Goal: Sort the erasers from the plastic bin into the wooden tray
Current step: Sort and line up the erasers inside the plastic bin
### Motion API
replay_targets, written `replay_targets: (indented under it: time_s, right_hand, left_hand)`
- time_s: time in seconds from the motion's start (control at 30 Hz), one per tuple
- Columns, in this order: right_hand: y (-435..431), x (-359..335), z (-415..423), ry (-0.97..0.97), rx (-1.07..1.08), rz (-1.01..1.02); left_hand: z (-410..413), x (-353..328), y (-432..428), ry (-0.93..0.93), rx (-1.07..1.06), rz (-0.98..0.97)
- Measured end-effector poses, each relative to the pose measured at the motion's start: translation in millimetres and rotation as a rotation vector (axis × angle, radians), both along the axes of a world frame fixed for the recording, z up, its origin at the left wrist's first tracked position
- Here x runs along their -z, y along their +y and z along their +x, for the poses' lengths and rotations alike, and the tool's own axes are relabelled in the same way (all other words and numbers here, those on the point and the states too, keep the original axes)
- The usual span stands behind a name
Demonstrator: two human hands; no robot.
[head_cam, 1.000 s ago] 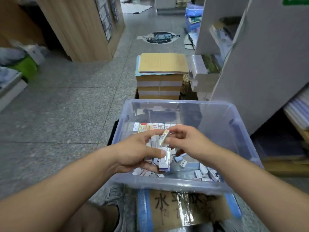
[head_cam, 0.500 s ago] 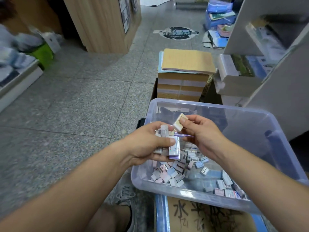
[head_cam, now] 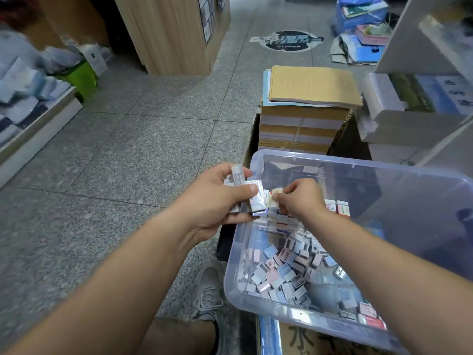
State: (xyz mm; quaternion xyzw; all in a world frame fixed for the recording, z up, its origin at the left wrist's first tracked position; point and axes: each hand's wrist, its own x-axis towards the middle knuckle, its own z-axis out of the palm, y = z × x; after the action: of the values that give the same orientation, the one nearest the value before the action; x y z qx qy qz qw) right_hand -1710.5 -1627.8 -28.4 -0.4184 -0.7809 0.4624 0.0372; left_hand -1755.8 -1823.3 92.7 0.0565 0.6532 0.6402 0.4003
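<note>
White erasers in printed sleeves (head_cam: 246,199) sit bunched in the left hand (head_cam: 217,201), thumb laid across their front and the other fingers curled behind them, so the bundle is clamped upright just at the left rim of the bin. Just beside it, the right hand (head_cam: 303,201) pinches a single cream eraser (head_cam: 277,193) between thumb and forefinger, its remaining fingers folded in; that eraser nearly touches the bundle.

Below both hands, inside the clear plastic bin (head_cam: 358,163), a packed row of sleeved erasers (head_cam: 279,224) stands on edge against the left wall, with a few red-labelled ones (head_cam: 342,209) further right. Nearer the person, a loose heap of small pink, blue and grey blocks (head_cam: 281,275) lies scattered over the bin's floor; they are too small to tell whether all are erasers.

The bin rests on a cardboard box (head_cam: 302,339) edged with blue tape and marked with handwritten characters. A grey laced shoe (head_cam: 208,295) shows just left of the bin on the speckled stone floor (head_cam: 128,149). Behind the bin stands a stack of brown paper packs (head_cam: 307,111). A wooden cabinet (head_cam: 174,34) and a round floor sticker (head_cam: 289,41) lie further back, white shelving (head_cam: 422,34) rises at right, and a green bag (head_cam: 82,78) sits at far left.
</note>
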Motion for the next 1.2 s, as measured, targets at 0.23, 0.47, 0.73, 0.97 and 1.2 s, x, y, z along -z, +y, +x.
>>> replay_targets:
  time_s: [0.23, 0.47, 0.73, 0.97, 1.2]
  right_hand:
    - [-3, 5, 7, 0.023, -0.1, 0.113]
    - [-5, -31, 13, 0.02, -0.161, 0.164]
    - [-19, -110, 66, 0.367, -0.312, -0.57]
    - [-11, -107, 76, 0.342, -0.196, -0.513]
    - [3, -94, 75, 0.409, 0.031, -0.797]
  left_hand:
    - [1, 0, 15, -0.011, -0.034, 0.03]
    - [5, 2, 18, 0.014, -0.041, 0.023]
    - [14, 3, 25, 0.061, -0.035, 0.027]
    - [26, 6, 33, 0.01, 0.014, 0.062]
    - [25, 7, 35, 0.065, -0.039, 0.016]
